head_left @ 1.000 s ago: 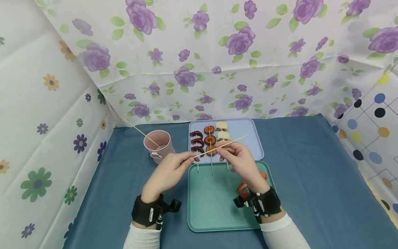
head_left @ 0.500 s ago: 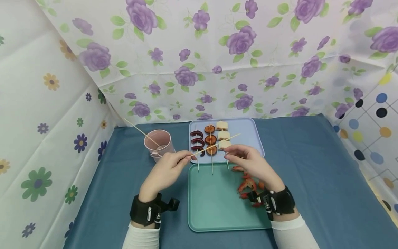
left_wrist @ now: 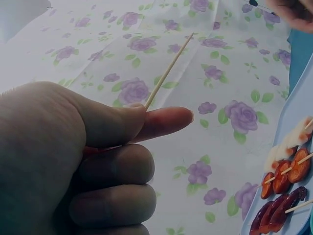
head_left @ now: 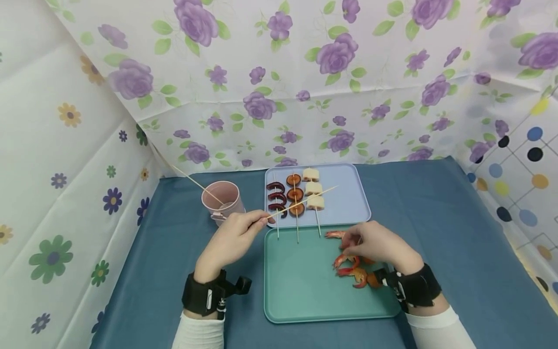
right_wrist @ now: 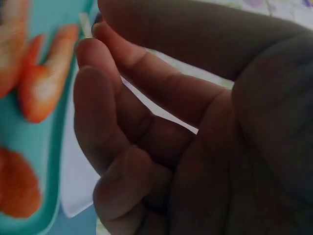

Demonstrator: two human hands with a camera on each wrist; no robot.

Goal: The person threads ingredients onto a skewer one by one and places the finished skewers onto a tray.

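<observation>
The left hand [head_left: 231,240] pinches a bare bamboo skewer [head_left: 305,200], its tip aimed toward two o'clock, free for loading. The right hand [head_left: 379,245], fingers loosely curled and holding nothing, hovers over shrimp [head_left: 350,271] on the teal tray [head_left: 301,286].

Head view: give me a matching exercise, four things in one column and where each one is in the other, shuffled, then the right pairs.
Things
1. bare skewer
2. shrimps
3. three filled skewers
4. pink cup

Places
A. on the green tray, by the right hand
B. on the blue cloth, left of the trays
C. pinched in the left hand
D. on the lilac tray, stick ends reaching over the green tray

Pairs: 1-C, 2-A, 3-D, 4-B
</observation>
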